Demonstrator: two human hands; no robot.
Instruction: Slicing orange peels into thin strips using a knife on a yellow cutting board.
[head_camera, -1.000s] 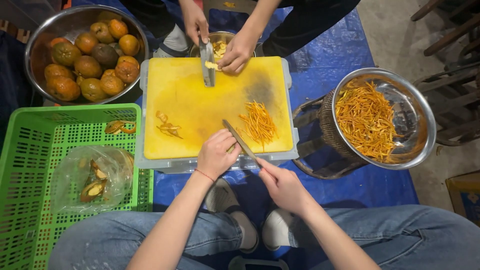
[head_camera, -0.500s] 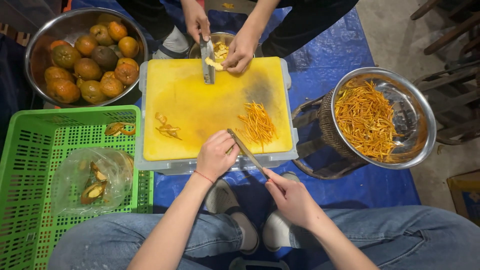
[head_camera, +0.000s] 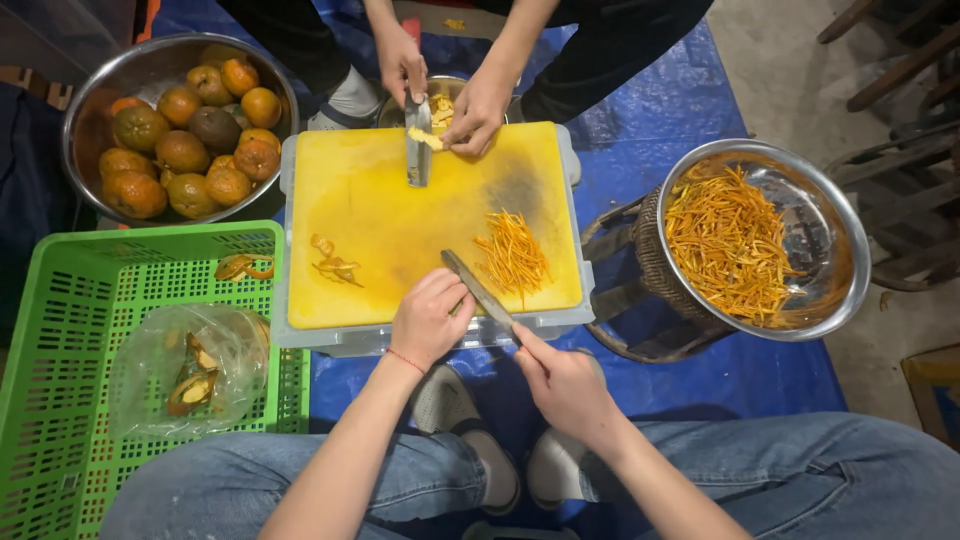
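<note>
My right hand (head_camera: 563, 381) grips the handle of a knife (head_camera: 474, 287) whose blade lies across the near edge of the yellow cutting board (head_camera: 380, 200). My left hand (head_camera: 428, 317) rests curled at that same edge, pressing something small beside the blade; what it holds is hidden. A pile of thin orange peel strips (head_camera: 513, 255) lies just beyond the blade. A few uncut peel pieces (head_camera: 333, 262) lie on the board to the left.
A person opposite holds a cleaver (head_camera: 417, 145) and peel at the board's far edge. A steel bowl of whole oranges (head_camera: 185, 135) sits far left, a green crate (head_camera: 60, 330) with a bag of peel near left, a steel bowl of shredded peel (head_camera: 745, 240) right.
My right hand has drawn back toward me with the knife handle. My left hand has stayed at the board's near edge. The other person's cleaver shifted slightly.
</note>
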